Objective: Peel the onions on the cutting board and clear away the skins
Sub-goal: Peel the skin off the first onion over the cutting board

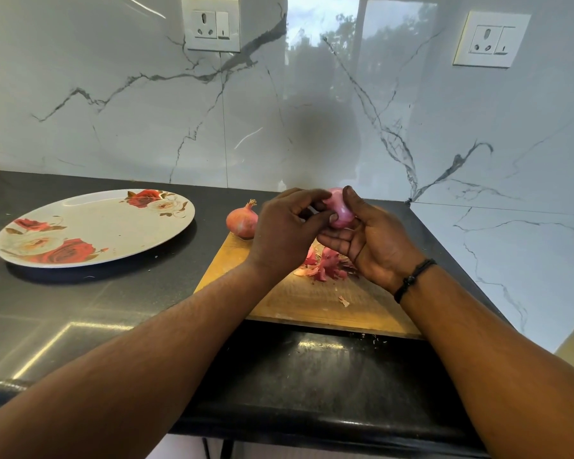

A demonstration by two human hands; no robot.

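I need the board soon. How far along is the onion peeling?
About halfway. Done: a pile of skins lies on the board. In hand: the left hand and right hand hold a pink onion that looks almost bare. Left: the second onion at the board's far corner still has its dry skin, the skins need clearing, and the plate holds nothing yet.
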